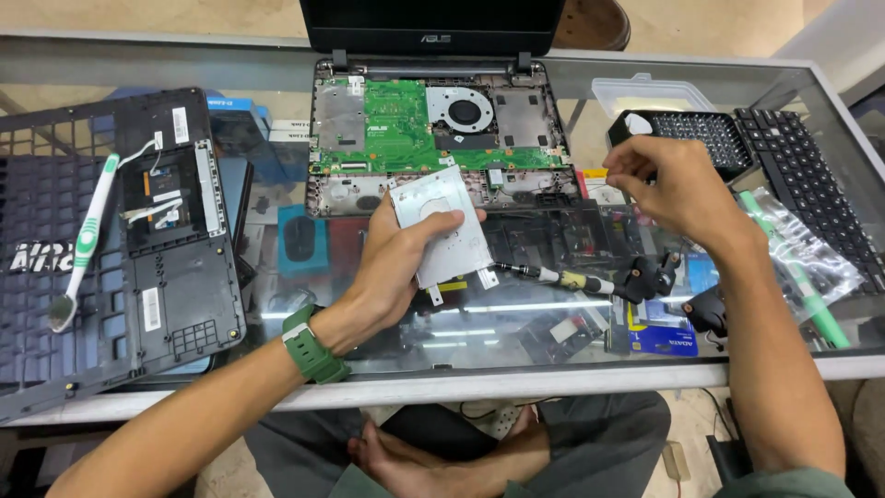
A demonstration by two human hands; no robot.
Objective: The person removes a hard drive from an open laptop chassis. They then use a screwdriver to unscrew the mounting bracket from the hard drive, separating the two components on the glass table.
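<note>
Going left to right across the glass table: one black laptop bottom cover lying inside-up at the far left, its left edge cut off by the frame, and one white and green toothbrush resting on it, bristles toward me

In the middle there's one opened laptop with its one green board and one round fan showing. The screen is cut off at the top, so only its lower strip is visible

My left hand, with one green watch on the wrist, is wrapped around one silver metal drive caddy, thumb across its face and fingers hidden behind it. It's held up just in front of the laptop's near edge, above the glass and not touching it. Its long axis runs from upper left to lower right, tilted, flat face toward the camera, and the small mounting tabs poke out at the lower end

Just right of it one screwdriver lies on the glass, tip pointing left toward the caddy, handle to the right

My right hand hovers above the table further right with fingertips pinched together. Can't tell if there's something tiny between them, too small to make out

Behind it sit one clear plastic lid and two black keyboards, the right one running out toward the frame edge. One clear bag with a green thing inside lies near the right forearm. The stuff under the glass is too murky with reflections to sort out
</note>
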